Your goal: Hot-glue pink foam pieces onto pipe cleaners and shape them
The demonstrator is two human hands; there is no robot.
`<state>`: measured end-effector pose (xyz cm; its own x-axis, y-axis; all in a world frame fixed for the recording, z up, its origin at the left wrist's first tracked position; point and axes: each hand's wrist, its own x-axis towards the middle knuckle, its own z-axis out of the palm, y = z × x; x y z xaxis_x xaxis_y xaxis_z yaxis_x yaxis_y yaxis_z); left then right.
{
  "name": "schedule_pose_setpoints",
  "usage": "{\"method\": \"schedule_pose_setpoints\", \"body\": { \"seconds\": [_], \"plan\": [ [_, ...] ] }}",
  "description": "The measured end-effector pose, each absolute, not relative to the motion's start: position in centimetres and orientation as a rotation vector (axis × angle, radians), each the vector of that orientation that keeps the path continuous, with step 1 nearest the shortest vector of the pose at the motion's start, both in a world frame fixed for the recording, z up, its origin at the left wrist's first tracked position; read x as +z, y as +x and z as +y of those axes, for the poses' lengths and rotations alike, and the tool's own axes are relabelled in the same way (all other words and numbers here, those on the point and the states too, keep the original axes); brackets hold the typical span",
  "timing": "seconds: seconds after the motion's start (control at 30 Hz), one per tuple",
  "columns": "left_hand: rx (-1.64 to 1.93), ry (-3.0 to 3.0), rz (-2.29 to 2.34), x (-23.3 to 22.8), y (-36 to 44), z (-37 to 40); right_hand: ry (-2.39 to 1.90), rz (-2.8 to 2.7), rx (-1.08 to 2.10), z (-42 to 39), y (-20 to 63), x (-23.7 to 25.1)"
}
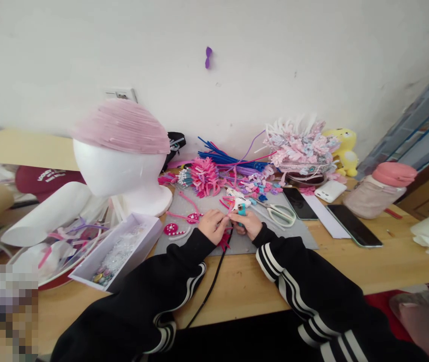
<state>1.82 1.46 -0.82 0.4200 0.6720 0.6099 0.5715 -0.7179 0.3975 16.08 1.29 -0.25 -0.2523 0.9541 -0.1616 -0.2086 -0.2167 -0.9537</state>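
My two hands meet over a grey mat [199,201] on the wooden table. My left hand [213,226] is closed in a pinch on a small pink pipe cleaner piece [230,210], mostly hidden by the fingers. Wrapped round a white and teal glue gun [241,208], my right hand [250,224] is close beside it. From the glue gun a black cord [214,281] runs down over the table's front edge. Magenta beaded pieces [171,229] lie left of my left hand. Scissors with pale green handles [284,215] rest right of my right hand.
A white mannequin head [120,171] wears a pink cap [122,125]. Before it stands a white box [124,251] of clear beads. Pink flower bunches [205,177] and blue pipe cleaners [233,160] lie behind. Phones [353,225] and a pink-lidded bottle [376,193] are at right.
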Motion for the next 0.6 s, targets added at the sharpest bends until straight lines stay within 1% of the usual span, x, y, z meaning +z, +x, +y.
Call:
{"method": "schedule_pose_setpoints", "body": {
  "seconds": [0.1, 0.2, 0.3, 0.43, 0.6],
  "plan": [
    [1.101, 2.557, 1.136, -1.0, 1.9, 1.6, -1.054, -1.12, 1.588, 1.4, 16.0, -0.4],
    [1.056, 2.563, 1.299, -1.0, 1.9, 1.4, -1.088, -1.112, 1.533, 1.6, 16.0, -0.5],
    [1.112, 2.588, 1.496, -0.5, 1.9, 0.7, -1.156, -1.092, 1.477, 1.8, 16.1, -0.6],
    [1.201, 2.643, 1.596, 0.1, 2.2, -0.2, -1.219, -1.22, 1.386, 2.2, 16.4, -1.1],
    [1.107, 2.619, 1.705, -0.2, 2.3, -0.1, -1.279, -1.275, 1.309, 2.3, 16.6, -1.7]
  ]
}}
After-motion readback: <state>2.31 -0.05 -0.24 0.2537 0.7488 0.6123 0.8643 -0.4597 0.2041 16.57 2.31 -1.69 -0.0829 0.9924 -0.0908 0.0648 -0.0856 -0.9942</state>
